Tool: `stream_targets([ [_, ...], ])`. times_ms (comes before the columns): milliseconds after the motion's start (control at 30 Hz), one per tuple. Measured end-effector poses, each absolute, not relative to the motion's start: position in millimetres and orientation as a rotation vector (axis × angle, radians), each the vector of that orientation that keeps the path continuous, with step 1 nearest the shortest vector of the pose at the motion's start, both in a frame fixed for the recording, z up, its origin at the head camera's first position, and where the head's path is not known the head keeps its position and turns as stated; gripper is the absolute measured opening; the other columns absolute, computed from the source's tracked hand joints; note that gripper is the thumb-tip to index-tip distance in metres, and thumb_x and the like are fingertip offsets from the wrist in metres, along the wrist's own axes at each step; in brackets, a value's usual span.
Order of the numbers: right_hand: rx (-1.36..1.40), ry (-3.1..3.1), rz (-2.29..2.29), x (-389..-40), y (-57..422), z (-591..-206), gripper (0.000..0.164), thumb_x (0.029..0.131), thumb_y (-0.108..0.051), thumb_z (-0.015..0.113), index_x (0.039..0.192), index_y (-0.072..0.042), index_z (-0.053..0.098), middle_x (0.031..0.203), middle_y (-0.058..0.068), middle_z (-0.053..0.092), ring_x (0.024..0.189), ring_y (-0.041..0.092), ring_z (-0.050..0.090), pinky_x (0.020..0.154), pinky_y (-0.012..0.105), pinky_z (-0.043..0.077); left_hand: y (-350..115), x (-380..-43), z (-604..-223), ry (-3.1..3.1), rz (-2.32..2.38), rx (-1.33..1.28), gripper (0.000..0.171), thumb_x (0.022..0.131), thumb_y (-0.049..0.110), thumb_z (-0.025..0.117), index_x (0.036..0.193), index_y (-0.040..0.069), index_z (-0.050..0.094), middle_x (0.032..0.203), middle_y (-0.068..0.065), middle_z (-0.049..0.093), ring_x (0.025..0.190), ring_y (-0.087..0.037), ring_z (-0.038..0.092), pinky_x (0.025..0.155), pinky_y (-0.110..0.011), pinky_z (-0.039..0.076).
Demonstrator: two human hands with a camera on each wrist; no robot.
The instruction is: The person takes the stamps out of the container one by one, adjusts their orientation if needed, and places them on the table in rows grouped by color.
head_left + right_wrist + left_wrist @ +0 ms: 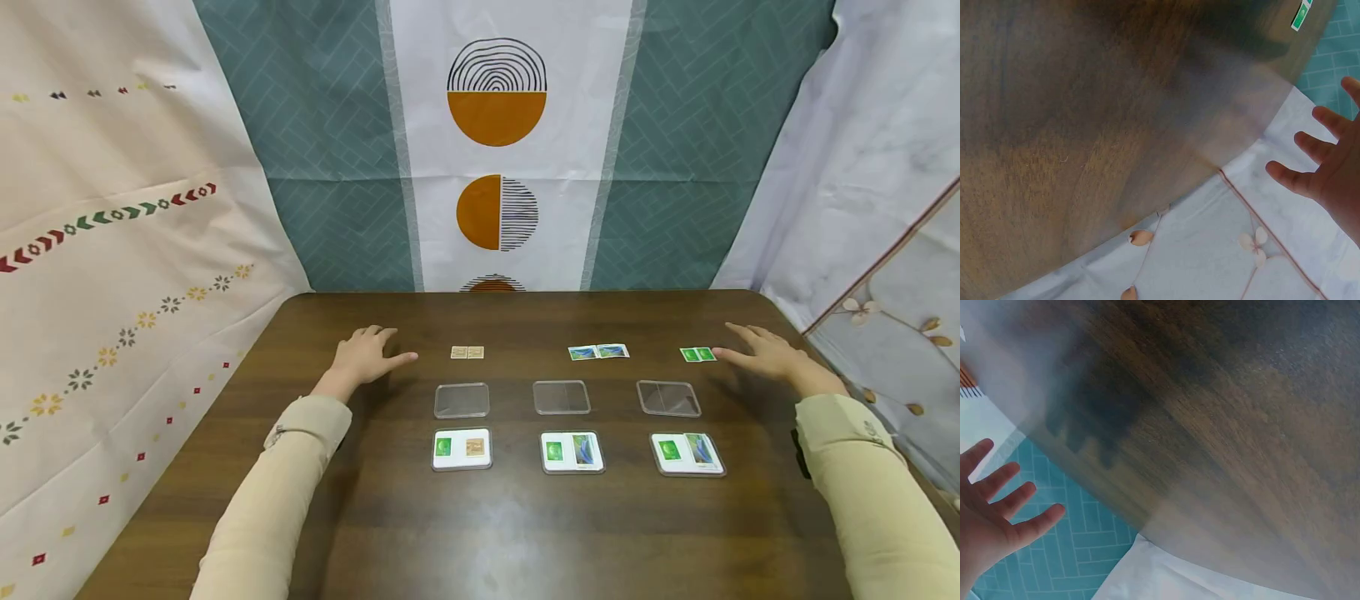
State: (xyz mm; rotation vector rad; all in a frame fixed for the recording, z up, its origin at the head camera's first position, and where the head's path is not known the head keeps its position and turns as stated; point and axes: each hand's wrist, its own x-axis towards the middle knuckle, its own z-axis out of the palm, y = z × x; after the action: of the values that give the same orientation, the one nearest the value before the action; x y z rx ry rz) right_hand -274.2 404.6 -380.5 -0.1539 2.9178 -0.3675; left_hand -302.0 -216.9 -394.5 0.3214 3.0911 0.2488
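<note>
My left hand point(365, 357) hovers over the table's left side with fingers spread, holding nothing. Nearest to it is a pair of small brown stamps point(467, 352). On the right, my right hand point(768, 357) is also spread and holds nothing; its thumb tip is right at the edge of a pair of green stamps point(698, 355). Between them lie two blue-and-green landscape stamps point(597, 352). Both wrist views show straight, parted fingers, of the left hand point(997, 512) and the right hand point(1335, 156).
Three clear plastic covers point(462, 401) form a row across the brown table point(480, 533). In front of them sit three clear cases with white cards, each bearing two stamps: left case point(455, 447), middle case point(567, 452), right case point(684, 454). Patterned cloths point(337, 150) hang around the table.
</note>
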Motion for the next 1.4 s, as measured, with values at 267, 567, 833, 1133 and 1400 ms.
stream_targets([
  [267, -0.237, 2.958, -0.327, -278, 403, -382, 0.075, 0.094, -0.052, 0.041, 0.138, 0.009, 0.030, 0.137, 0.042, 0.026, 0.121, 0.064, 0.027, 0.088, 0.076, 0.027, -214, -302, -396, 3.128, 0.229, 0.379, 0.073, 0.086, 0.060, 0.052, 0.131, 0.003, 0.052, 0.131, -0.022, 0.054, 0.119, -0.043, 0.050, 0.092, -0.059, 0.042],
  [567, -0.346, 3.023, -0.297, -279, 403, -382, 0.070, 0.092, -0.053, 0.047, 0.126, 0.009, 0.047, 0.128, 0.041, 0.042, 0.114, 0.061, 0.040, 0.083, 0.069, 0.036, -211, -300, -392, 3.179, 0.264, 0.444, 0.051, 0.089, 0.046, 0.058, 0.115, 0.002, 0.064, 0.112, -0.016, 0.068, 0.098, -0.038, 0.064, 0.077, -0.051, 0.051],
  [833, -0.383, 2.978, -0.319, -277, 396, -374, 0.052, 0.095, -0.037, 0.052, 0.119, 0.009, 0.054, 0.110, 0.030, 0.063, 0.095, 0.047, 0.061, 0.075, 0.056, 0.047, -210, -301, -390, 3.190, 0.291, 0.478, 0.039, 0.091, 0.036, 0.058, 0.110, 0.003, 0.067, 0.107, -0.016, 0.069, 0.093, -0.036, 0.065, 0.077, -0.049, 0.051],
  [1133, -0.451, 2.971, -0.313, -273, 384, -369, 0.040, 0.095, -0.026, 0.055, 0.114, 0.009, 0.056, 0.099, 0.023, 0.068, 0.086, 0.037, 0.065, 0.074, 0.052, 0.048, -208, -298, -390, 3.205, 0.278, 0.514, 0.034, 0.091, 0.033, 0.059, 0.105, 0.004, 0.069, 0.103, -0.015, 0.070, 0.090, -0.037, 0.066, 0.074, -0.049, 0.052],
  [1400, -0.502, 2.963, -0.272, -272, 379, -367, 0.038, 0.094, -0.024, 0.056, 0.113, 0.009, 0.057, 0.095, 0.021, 0.069, 0.086, 0.036, 0.066, 0.075, 0.051, 0.049, -205, -294, -388, 3.206, 0.280, 0.561, 0.032, 0.091, 0.032, 0.059, 0.103, 0.003, 0.070, 0.099, -0.015, 0.071, 0.086, -0.034, 0.067, 0.071, -0.046, 0.052],
])
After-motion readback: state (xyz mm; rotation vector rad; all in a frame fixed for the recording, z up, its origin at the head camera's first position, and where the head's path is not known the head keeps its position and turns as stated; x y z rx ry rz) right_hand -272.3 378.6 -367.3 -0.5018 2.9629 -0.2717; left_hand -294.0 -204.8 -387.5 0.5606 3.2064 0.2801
